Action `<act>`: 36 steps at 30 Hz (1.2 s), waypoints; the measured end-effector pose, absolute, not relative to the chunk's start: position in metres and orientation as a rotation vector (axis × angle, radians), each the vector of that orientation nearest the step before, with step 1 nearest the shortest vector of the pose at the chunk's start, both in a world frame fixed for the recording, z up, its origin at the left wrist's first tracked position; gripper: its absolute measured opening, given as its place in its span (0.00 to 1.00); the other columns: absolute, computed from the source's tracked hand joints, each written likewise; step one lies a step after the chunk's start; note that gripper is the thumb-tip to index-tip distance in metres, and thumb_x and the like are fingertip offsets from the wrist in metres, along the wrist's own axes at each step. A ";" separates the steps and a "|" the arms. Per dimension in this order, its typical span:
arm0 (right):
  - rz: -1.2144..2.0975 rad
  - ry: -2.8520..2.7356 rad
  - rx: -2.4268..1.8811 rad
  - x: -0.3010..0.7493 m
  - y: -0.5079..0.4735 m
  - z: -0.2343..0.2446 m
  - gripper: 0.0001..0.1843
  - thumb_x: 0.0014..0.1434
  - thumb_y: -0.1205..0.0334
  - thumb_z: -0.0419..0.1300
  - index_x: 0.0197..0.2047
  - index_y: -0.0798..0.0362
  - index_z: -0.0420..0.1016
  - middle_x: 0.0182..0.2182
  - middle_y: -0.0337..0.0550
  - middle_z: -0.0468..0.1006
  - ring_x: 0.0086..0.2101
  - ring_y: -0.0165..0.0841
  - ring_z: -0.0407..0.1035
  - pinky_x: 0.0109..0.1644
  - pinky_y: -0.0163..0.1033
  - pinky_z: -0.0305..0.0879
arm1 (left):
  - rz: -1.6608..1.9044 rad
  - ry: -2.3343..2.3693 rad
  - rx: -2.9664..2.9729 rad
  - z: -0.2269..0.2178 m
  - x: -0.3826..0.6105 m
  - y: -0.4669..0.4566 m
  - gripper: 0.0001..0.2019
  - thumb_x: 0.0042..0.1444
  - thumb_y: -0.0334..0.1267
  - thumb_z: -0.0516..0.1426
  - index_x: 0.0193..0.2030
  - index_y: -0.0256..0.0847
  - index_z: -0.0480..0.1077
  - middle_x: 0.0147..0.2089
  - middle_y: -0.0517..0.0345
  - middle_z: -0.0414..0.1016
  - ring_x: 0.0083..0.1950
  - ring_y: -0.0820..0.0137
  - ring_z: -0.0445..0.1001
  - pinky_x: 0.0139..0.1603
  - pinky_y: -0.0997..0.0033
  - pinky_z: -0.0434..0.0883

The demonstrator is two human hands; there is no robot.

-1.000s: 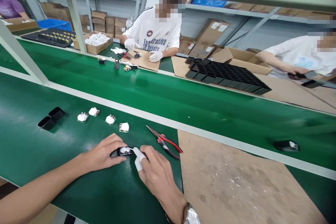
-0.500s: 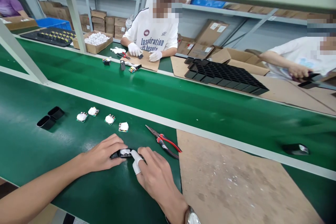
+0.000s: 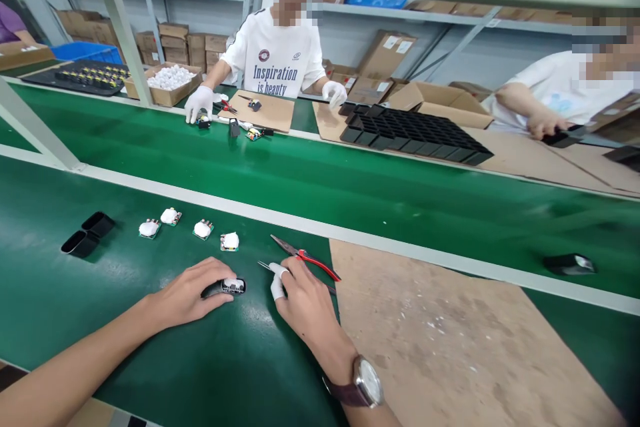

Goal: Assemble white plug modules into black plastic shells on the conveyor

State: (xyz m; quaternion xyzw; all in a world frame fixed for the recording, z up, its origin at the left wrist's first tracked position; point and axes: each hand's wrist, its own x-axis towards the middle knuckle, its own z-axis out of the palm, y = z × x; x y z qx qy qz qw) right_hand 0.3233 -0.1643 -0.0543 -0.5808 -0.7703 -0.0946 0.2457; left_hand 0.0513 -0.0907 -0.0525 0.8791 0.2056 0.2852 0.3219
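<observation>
My left hand is closed around a black plastic housing on the green bench. Its open end faces right and shows a circuit board with white filler inside. To the right, apart from the housing, my right hand grips thin metal tweezers, whose tips point left. White covers sit on two of its fingertips. Red-handled long-nose pliers lie just behind that hand. Several small circuit boards with white blobs rest beyond my left hand. Two hollow black housings stand at the left.
A cardboard sheet covers the bench at right. Beyond a pale rail runs a green conveyor carrying a black housing. Across it, two co-workers handle parts near a block of black housings. A slanted metal post stands at left.
My right hand has drawn back right from the housing, and the tweezers now show. The left hand keeps its hold. Across the belt, a co-worker's gloved hand has reached toward parts at the edge.
</observation>
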 end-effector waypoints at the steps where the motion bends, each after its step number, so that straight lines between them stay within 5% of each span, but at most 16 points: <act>1: -0.280 -2.115 -1.608 0.324 -0.162 -0.059 0.15 0.66 0.75 0.52 0.43 0.54 0.79 0.37 0.48 0.76 0.37 0.40 0.73 0.37 0.44 0.70 | 0.755 0.581 2.300 -0.053 0.050 -0.091 0.19 0.68 0.35 0.64 0.63 0.44 0.68 0.55 0.48 0.80 0.55 0.61 0.81 0.56 0.60 0.79; 6: -0.252 -2.105 -1.560 0.315 -0.161 -0.060 0.14 0.69 0.73 0.53 0.51 0.57 0.77 0.42 0.52 0.78 0.42 0.44 0.71 0.48 0.51 0.73 | 0.839 0.438 2.429 -0.051 0.046 -0.091 0.16 0.67 0.31 0.64 0.59 0.44 0.72 0.60 0.45 0.77 0.59 0.59 0.80 0.59 0.60 0.78; 18: -0.105 -2.066 -1.349 0.303 -0.165 -0.057 0.22 0.69 0.77 0.51 0.63 0.56 0.70 0.49 0.54 0.78 0.47 0.44 0.71 0.48 0.50 0.73 | 0.880 0.390 2.386 -0.050 0.057 -0.097 0.12 0.68 0.26 0.60 0.54 0.44 0.77 0.56 0.45 0.81 0.53 0.61 0.82 0.52 0.60 0.80; 22: 0.018 -2.061 -1.293 0.298 -0.169 -0.053 0.30 0.69 0.76 0.50 0.72 0.51 0.61 0.52 0.52 0.78 0.50 0.43 0.72 0.53 0.52 0.74 | 0.885 0.641 1.913 -0.053 0.063 -0.096 0.05 0.65 0.35 0.65 0.47 0.42 0.80 0.48 0.49 0.83 0.47 0.62 0.83 0.49 0.61 0.82; 27: 0.142 -2.035 -1.257 0.287 -0.175 -0.048 0.32 0.72 0.66 0.55 0.76 0.51 0.52 0.53 0.53 0.77 0.52 0.45 0.72 0.57 0.56 0.74 | 0.678 0.773 1.011 -0.044 0.072 -0.097 0.17 0.62 0.48 0.69 0.49 0.36 0.77 0.40 0.53 0.81 0.39 0.69 0.82 0.44 0.65 0.84; 36: 0.091 -2.002 -1.271 0.281 -0.179 -0.048 0.31 0.75 0.60 0.55 0.76 0.54 0.51 0.48 0.52 0.78 0.47 0.44 0.72 0.54 0.54 0.76 | 0.560 0.745 1.027 -0.041 0.076 -0.103 0.20 0.67 0.55 0.63 0.45 0.35 0.73 0.28 0.58 0.77 0.25 0.72 0.78 0.26 0.73 0.78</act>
